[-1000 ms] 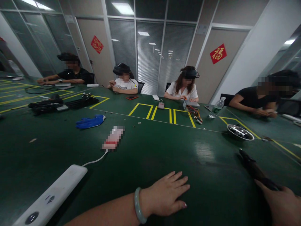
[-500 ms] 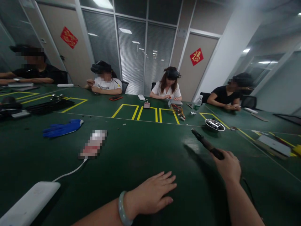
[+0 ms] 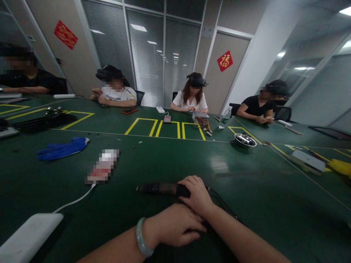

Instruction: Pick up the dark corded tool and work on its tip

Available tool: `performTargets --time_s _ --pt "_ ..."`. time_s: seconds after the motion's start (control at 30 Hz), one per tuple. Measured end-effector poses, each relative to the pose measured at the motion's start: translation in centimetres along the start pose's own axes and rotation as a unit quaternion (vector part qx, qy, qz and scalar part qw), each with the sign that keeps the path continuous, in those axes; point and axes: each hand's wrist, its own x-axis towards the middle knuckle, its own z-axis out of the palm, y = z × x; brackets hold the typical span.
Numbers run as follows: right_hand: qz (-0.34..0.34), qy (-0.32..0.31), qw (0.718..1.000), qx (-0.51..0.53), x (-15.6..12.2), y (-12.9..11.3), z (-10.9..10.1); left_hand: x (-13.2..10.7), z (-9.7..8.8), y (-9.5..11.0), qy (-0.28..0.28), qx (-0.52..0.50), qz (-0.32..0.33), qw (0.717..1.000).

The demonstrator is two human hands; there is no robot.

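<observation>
A dark electric screwdriver (image 3: 163,189) lies level across the green table, its tip to the left and a black cord running from its rear. My right hand (image 3: 199,195) is closed around its back end. Just below, my left hand (image 3: 178,224), with a pale green bangle (image 3: 142,237) on the wrist, is palm down over the table. Its fingers are loosely stretched and partly hidden by my right hand and wrist. Nothing shows in the left hand.
Left of my hands are a blue glove (image 3: 64,148), a blurred-out phone (image 3: 104,166) and a white power bank (image 3: 33,237) joined by cable. Beyond stand a metal bowl (image 3: 245,140) and a bottle (image 3: 225,118). Several people sit across the table.
My right hand has brought the electric screwdriver left and down, turning it from pointing away to lying sideways before me. My left hand stays nearly in place, its fingers now less spread.
</observation>
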Motion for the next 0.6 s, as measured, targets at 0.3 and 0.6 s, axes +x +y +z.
performTargets --time_s 0.3,0.6 --pt "-0.028 -0.036 0.998 0.040 -0.3 0.9 -1.2 0.1 -0.3 0.3 -0.011 0.002 -0.009 1.000" --pt "0.074 -0.099 0.992 -0.027 -2.4 3.9 -8.7 0.0 -0.2 0.2 -0.033 0.037 -0.002 0.999"
